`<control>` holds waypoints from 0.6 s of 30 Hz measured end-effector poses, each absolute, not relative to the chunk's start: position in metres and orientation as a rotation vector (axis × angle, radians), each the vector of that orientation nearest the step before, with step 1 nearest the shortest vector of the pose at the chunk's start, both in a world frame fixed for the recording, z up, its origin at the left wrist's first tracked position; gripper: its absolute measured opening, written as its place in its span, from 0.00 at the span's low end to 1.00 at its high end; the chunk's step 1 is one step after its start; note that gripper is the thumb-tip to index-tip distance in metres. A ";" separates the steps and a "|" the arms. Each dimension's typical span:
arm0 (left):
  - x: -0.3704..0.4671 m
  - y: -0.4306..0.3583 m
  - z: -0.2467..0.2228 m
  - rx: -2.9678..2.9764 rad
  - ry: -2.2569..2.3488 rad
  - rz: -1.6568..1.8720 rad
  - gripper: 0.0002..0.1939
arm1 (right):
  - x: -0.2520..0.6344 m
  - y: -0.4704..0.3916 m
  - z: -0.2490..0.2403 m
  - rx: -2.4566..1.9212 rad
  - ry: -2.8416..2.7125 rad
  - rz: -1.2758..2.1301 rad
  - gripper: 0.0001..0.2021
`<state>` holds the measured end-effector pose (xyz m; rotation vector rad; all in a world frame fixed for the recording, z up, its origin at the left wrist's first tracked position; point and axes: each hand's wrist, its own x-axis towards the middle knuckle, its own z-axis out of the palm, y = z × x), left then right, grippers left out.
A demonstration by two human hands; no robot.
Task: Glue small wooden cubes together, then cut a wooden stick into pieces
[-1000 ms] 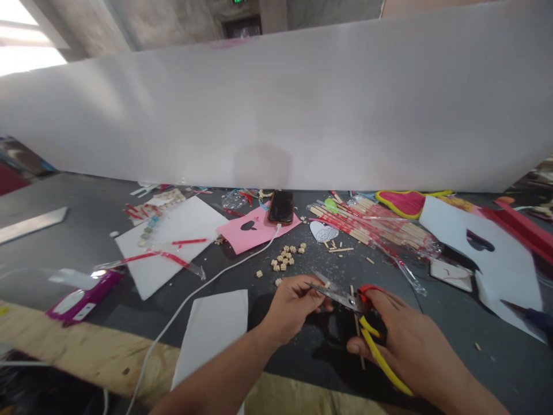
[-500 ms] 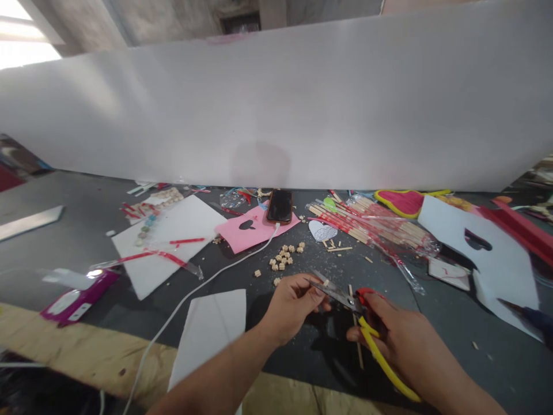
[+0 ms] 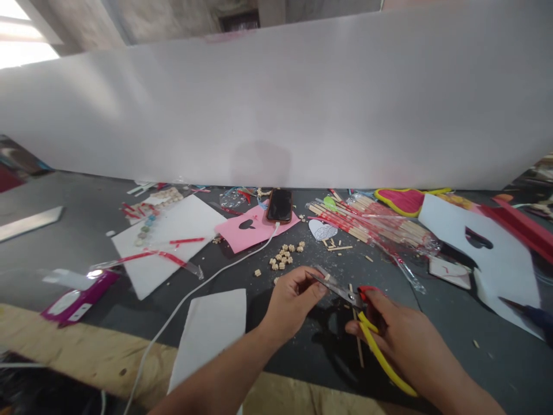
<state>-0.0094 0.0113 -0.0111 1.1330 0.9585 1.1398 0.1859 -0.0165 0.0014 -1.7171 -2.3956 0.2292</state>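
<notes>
My right hand [image 3: 401, 340] grips scissors [image 3: 365, 323] with red and yellow handles; the steel blades point left toward my left hand [image 3: 290, 300]. My left hand pinches a small wooden piece [image 3: 327, 277] held between the blades' tips. A thin wooden stick [image 3: 356, 337] lies on the dark table [image 3: 64, 236] under the scissors. A cluster of several small wooden cubes [image 3: 283, 257] sits just beyond my left hand.
A phone [image 3: 280, 205] on a white cable rests on pink paper [image 3: 253, 227]. A bag of wooden sticks [image 3: 380, 226] lies at the right, white sheets [image 3: 173, 239] at the left and near edge. A tall white board [image 3: 276, 109] walls the back.
Both hands and the scissors shifted slightly; the blades closed a little around the small wooden piece. The view rose a bit.
</notes>
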 end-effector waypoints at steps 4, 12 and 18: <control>-0.010 0.009 -0.010 1.275 1.003 1.125 0.07 | 0.187 -0.017 0.001 -1.741 -2.385 0.187 0.22; -0.011 0.009 -0.009 1.422 1.102 1.111 0.08 | 0.187 -0.019 0.007 -1.753 -2.399 0.145 0.26; -0.013 0.008 -0.005 1.487 1.113 1.077 0.10 | 0.185 -0.021 0.010 -1.770 -2.408 0.123 0.26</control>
